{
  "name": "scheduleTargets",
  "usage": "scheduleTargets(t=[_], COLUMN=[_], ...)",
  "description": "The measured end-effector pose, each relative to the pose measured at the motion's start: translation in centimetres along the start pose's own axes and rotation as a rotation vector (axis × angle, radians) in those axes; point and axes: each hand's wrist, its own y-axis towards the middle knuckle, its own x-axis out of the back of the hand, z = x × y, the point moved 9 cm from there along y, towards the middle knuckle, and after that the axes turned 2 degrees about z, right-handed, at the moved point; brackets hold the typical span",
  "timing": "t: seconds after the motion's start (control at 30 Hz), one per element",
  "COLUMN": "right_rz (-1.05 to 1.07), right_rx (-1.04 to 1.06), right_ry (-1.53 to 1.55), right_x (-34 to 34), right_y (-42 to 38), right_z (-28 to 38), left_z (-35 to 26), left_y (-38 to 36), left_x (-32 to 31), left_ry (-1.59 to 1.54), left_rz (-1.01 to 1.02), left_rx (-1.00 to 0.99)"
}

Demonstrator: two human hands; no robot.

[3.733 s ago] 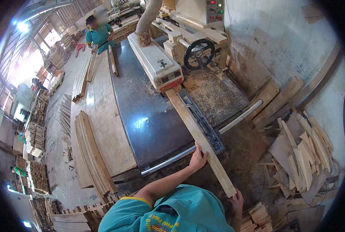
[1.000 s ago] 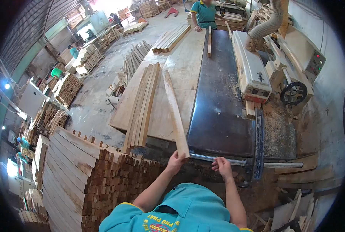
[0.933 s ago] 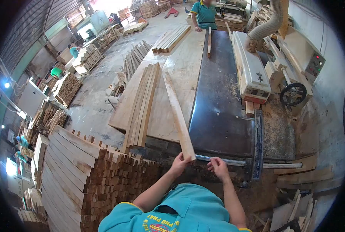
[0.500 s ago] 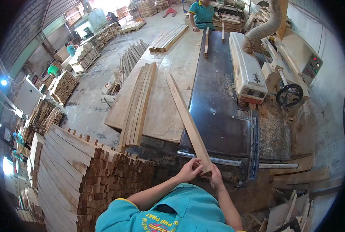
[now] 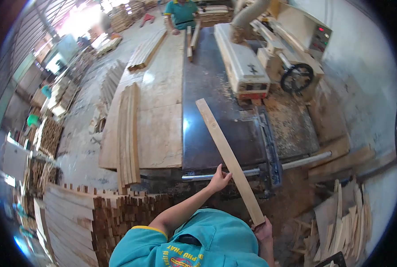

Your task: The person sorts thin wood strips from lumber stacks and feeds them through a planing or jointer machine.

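A long wooden strip (image 5: 228, 159) slants from the dark machine table (image 5: 212, 132) back toward my body. The near end of it sits in my right hand (image 5: 264, 230), whose fingers are closed around that end low beside my shirt. My left hand (image 5: 219, 179) is at the strip's left edge, about a third of the way up, with thumb and fingers apart. Just beyond this hand runs a metal rail (image 5: 220, 174) along the table's front edge.
Wooden strips lie bundled on the plywood tabletop (image 5: 160, 120). A saw housing (image 5: 242, 62) and handwheel (image 5: 297, 77) stand right. A person (image 5: 180, 13) at the far end has two strips nearby. Stacked lumber (image 5: 69, 222) fills the left; offcuts (image 5: 340, 227) lean at right.
My view has turned to the right. The strip has come back toward me and right, its near end now in my right hand; my left hand has opened beside it.
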Motion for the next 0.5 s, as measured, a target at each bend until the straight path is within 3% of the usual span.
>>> scheduleTargets(t=[0.13, 0.2, 0.27, 0.5], right_rz=[-0.128, -0.226, -0.269, -0.373], right_rx=[0.040, 0.100, 0.167, 0.426], right_ry=[-0.182, -0.100, -0.091, -0.229], right_x=[3.8, 4.8, 7.5, 8.7], right_y=[-5.9, -8.5, -10.3, -11.9], right_z=[-0.8, -1.1, -1.5, -0.6], left_z=[-2.5, -4.6, -4.7, -6.9], left_y=[-1.0, -1.8, -1.9, -0.5], left_x=[-7.9, -10.4, -12.5, -16.9], left_ry=[0.140, 0.111, 0.148, 0.237], left_rz=[0.323, 0.330, 0.412, 0.346], left_rx=[-0.037, -0.246, -0.138, -0.382])
